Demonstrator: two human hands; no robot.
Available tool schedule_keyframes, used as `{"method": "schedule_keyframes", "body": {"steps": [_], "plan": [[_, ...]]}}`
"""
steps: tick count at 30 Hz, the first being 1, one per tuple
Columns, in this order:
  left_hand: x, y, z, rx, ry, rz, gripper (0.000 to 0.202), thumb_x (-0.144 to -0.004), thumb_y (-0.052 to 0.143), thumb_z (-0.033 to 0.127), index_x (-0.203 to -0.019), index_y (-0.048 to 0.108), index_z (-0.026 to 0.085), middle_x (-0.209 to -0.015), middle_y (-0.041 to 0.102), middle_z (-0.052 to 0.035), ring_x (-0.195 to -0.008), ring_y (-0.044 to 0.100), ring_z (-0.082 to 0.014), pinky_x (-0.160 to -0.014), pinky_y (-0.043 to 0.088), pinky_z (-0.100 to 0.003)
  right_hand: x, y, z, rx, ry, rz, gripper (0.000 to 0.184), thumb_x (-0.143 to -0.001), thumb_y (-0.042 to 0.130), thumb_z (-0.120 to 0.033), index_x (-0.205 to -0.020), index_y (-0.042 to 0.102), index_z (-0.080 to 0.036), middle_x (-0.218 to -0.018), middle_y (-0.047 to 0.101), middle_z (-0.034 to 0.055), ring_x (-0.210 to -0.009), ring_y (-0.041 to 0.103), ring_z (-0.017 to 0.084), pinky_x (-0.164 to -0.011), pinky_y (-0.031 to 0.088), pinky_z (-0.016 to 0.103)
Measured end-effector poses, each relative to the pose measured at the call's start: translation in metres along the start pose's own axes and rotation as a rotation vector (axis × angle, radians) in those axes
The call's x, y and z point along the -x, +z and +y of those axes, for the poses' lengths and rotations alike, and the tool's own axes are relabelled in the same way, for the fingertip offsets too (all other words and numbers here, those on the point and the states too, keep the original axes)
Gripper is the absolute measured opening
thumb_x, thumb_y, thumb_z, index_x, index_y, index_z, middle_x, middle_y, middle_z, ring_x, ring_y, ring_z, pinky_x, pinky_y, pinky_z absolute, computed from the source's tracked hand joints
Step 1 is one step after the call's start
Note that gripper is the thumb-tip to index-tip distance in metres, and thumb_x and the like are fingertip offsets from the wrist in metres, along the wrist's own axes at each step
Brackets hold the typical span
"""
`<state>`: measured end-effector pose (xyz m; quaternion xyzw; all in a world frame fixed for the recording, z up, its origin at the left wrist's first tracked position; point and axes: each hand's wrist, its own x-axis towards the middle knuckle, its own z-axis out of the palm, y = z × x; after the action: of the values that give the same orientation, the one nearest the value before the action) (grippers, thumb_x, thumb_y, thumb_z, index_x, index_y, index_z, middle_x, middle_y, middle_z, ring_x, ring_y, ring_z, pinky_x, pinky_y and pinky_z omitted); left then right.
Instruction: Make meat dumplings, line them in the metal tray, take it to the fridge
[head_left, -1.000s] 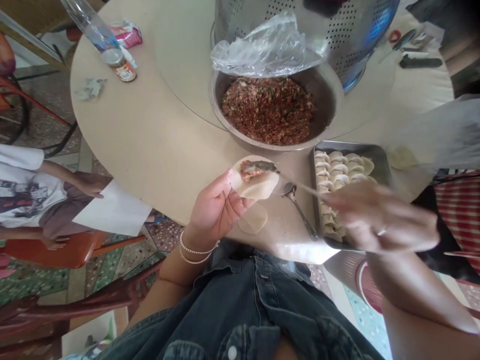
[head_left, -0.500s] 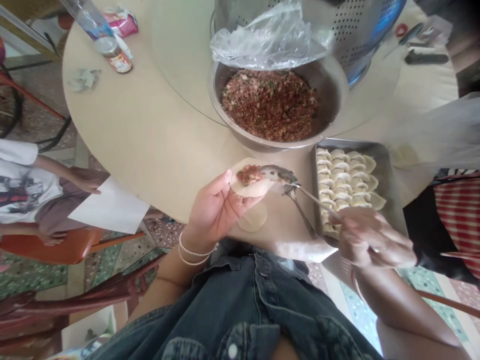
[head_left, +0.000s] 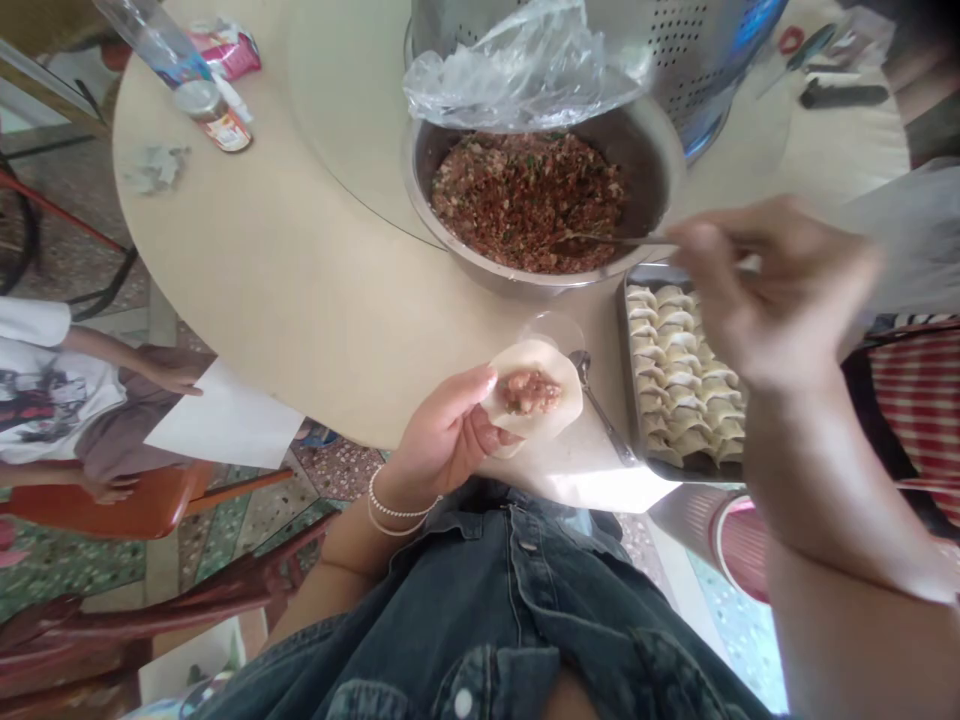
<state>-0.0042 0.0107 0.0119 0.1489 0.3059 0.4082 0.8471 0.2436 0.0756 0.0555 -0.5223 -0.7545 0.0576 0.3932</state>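
Note:
My left hand (head_left: pixel 450 430) holds a round dumpling wrapper (head_left: pixel 551 420) at its edge, thumb on top and fingers beneath. A lump of meat filling (head_left: pixel 531 391) lies in the middle of the wrapper. Out over the steel bowl (head_left: pixel 495 268), my right hand (head_left: pixel 776 280) is closed round the handle of a spoon (head_left: pixel 630 239), slightly blurred. The spoon's head is sunk in the minced meat (head_left: pixel 529 200), so its bowl is mostly hidden. To the right, a metal tray (head_left: pixel 628 380) carries rows of folded dumplings (head_left: pixel 682 370), partly covered by my right forearm.
A second spoon (head_left: pixel 609 425) lies beside the tray. Crumpled plastic film (head_left: pixel 525 75) overhangs the bowl, with a perforated steel pot (head_left: pixel 679 50) behind. A jar (head_left: pixel 214 115) and bottle stand far left. A person (head_left: pixel 67 390) sits at left; a pink bin (head_left: pixel 742 550) is below.
My right hand has lifted the spoon away from the wrapper and carried it up into the meat in the bowl. The wrapper, with filling left on it, has shifted slightly right and down.

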Motion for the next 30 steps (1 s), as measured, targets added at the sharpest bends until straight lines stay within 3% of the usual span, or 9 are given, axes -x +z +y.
{"method": "schedule_keyframes", "body": {"steps": [2, 5, 9, 12, 14, 17, 20, 24, 30], "plan": [[0.003, -0.001, -0.003, -0.022, -0.004, -0.031, 0.027, -0.091, 0.052, 0.024, -0.102, 0.072, 0.01, -0.095, 0.077, -0.0126, -0.1, 0.072, -0.0266, -0.086, 0.06, -0.034, -0.028, 0.01, 0.007, 0.142, -0.129, -0.133, 0.028, -0.093, 0.055, -0.036, -0.084, 0.074, -0.017, -0.079, 0.07, 0.0088, -0.077, 0.06, 0.017, -0.084, 0.047, 0.04], [0.005, -0.005, -0.002, 0.018, -0.005, -0.019, 0.028, -0.092, 0.05, 0.023, -0.1, 0.073, 0.01, -0.095, 0.077, -0.0128, -0.1, 0.072, -0.0267, -0.089, 0.059, -0.037, -0.042, 0.019, 0.009, 0.274, -0.062, -0.205, 0.034, -0.093, 0.054, -0.043, -0.083, 0.075, -0.018, -0.089, 0.069, 0.0108, -0.093, 0.06, 0.023, -0.089, 0.044, 0.046], [0.006, -0.017, 0.005, 0.092, 0.018, 0.092, 0.032, -0.094, 0.045, 0.021, -0.098, 0.075, 0.01, -0.098, 0.077, -0.012, -0.099, 0.072, -0.025, -0.094, 0.057, -0.039, -0.005, 0.017, -0.001, 0.285, -0.154, 0.046, 0.046, -0.09, 0.057, -0.048, -0.124, 0.063, -0.018, -0.119, 0.059, 0.0173, -0.114, 0.054, 0.032, -0.094, 0.041, 0.052], [0.007, -0.028, 0.01, 0.135, 0.032, 0.151, 0.034, -0.094, 0.042, 0.018, -0.095, 0.075, 0.01, -0.098, 0.078, -0.0104, -0.095, 0.073, -0.0212, -0.096, 0.056, -0.036, 0.034, 0.022, -0.003, 0.159, -0.372, 0.161, 0.026, -0.088, 0.06, -0.04, -0.107, 0.066, -0.024, -0.099, 0.062, 0.0097, -0.098, 0.057, 0.026, -0.084, 0.045, 0.047], [0.008, -0.032, 0.01, 0.171, 0.037, 0.17, 0.035, -0.093, 0.04, 0.016, -0.093, 0.076, 0.012, -0.096, 0.078, -0.0087, -0.092, 0.074, -0.018, -0.094, 0.057, -0.031, 0.051, 0.032, -0.001, 0.214, -0.4, -0.045, 0.03, -0.088, 0.057, -0.051, -0.093, 0.07, -0.024, -0.105, 0.061, 0.0101, -0.099, 0.056, 0.028, -0.079, 0.045, 0.047], [0.008, -0.033, 0.006, 0.205, 0.012, 0.152, 0.037, -0.093, 0.04, 0.015, -0.088, 0.076, 0.012, -0.093, 0.079, -0.0081, -0.088, 0.074, -0.0166, -0.084, 0.059, -0.025, 0.056, 0.052, 0.003, 0.28, -0.218, -0.402, 0.059, -0.089, 0.038, -0.07, -0.102, 0.073, -0.024, -0.133, 0.051, 0.0132, -0.116, 0.05, 0.036, -0.084, 0.043, 0.055], [0.006, -0.03, 0.003, 0.203, -0.03, 0.137, 0.036, -0.093, 0.04, 0.015, -0.092, 0.075, 0.01, -0.093, 0.079, -0.009, -0.089, 0.074, -0.018, -0.082, 0.06, -0.025, 0.048, 0.066, 0.003, 0.293, -0.156, -0.503, 0.067, -0.087, 0.032, -0.074, -0.094, 0.076, -0.024, -0.139, 0.049, 0.0128, -0.124, 0.045, 0.038, -0.092, 0.039, 0.061], [0.004, -0.025, 0.002, 0.208, -0.029, 0.162, 0.036, -0.095, 0.038, 0.015, -0.101, 0.073, 0.012, -0.094, 0.078, -0.0089, -0.097, 0.073, -0.02, -0.097, 0.055, -0.033, 0.043, 0.061, -0.006, 0.287, -0.151, -0.466, 0.066, -0.09, 0.031, -0.07, -0.084, 0.075, -0.022, -0.132, 0.055, 0.0119, -0.121, 0.047, 0.037, -0.094, 0.038, 0.061], [0.0, -0.015, 0.003, 0.164, -0.01, 0.196, 0.038, -0.097, 0.035, 0.023, -0.106, 0.071, 0.012, -0.105, 0.076, -0.0125, -0.119, 0.063, -0.0261, -0.105, 0.049, -0.043, 0.072, 0.039, -0.038, 0.179, -0.275, -0.268, 0.059, -0.094, 0.029, -0.061, -0.137, 0.054, -0.028, -0.137, 0.046, 0.0124, -0.122, 0.047, 0.034, -0.09, 0.04, 0.054]]}}
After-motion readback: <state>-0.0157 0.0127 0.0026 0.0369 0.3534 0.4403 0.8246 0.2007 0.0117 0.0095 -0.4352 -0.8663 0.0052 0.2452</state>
